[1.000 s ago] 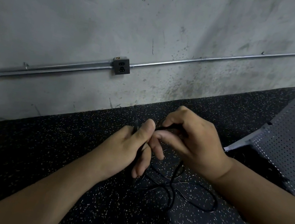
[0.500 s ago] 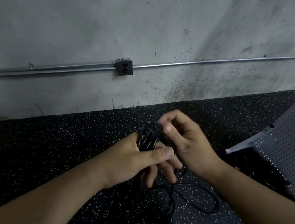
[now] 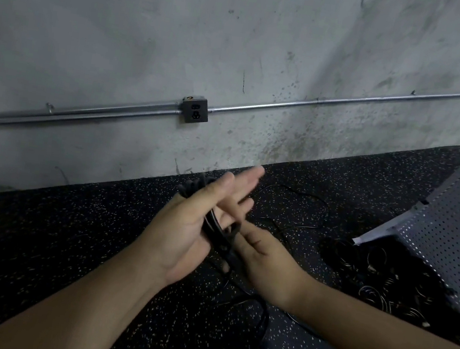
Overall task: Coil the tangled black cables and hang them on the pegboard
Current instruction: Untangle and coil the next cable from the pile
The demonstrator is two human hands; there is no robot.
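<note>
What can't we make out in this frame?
Head view only:
- Right hand fingers: hidden behind left hand and cable coil; grip unclear.
- Pegboard: cut by right edge; no pegs visible.
- Cable pile under it: too dark to count.
- Loose cable: ends lost against dark floor.
</note>
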